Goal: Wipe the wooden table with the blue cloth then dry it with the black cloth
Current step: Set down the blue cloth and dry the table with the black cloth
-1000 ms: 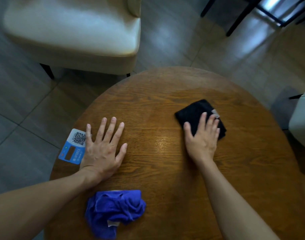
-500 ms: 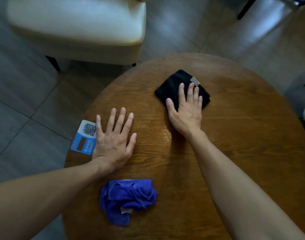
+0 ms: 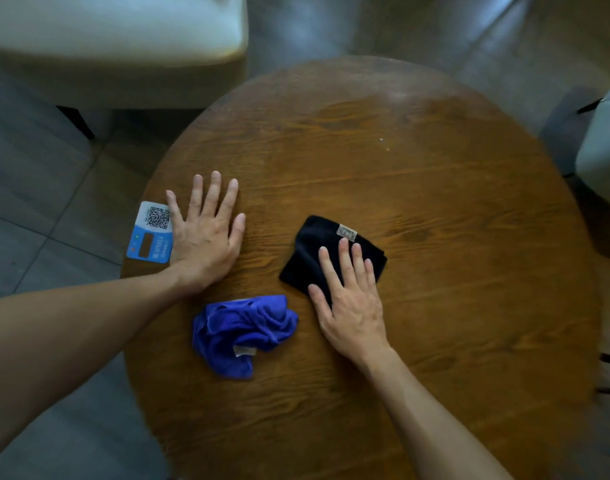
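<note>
The round wooden table (image 3: pixel 435 202) fills the view. The folded black cloth (image 3: pixel 314 247), with a small grey tag, lies near the table's middle. My right hand (image 3: pixel 352 303) presses flat on its near right part with the fingers spread. The blue cloth (image 3: pixel 241 330) lies crumpled on the table nearer to me, between my two arms and touching neither hand. My left hand (image 3: pixel 203 237) rests flat on the wood at the left with its fingers apart and nothing in it.
A blue and white QR-code card (image 3: pixel 151 233) lies at the table's left edge, partly under my left hand. A cream chair (image 3: pixel 116 46) stands beyond the table at the far left. Another pale seat (image 3: pixel 605 150) stands at the right. Grey tiled floor surrounds the table.
My right hand pushed the black cloth away across the table, then drew it back towards me, close to the blue cloth. My left hand and the blue cloth stayed put.
</note>
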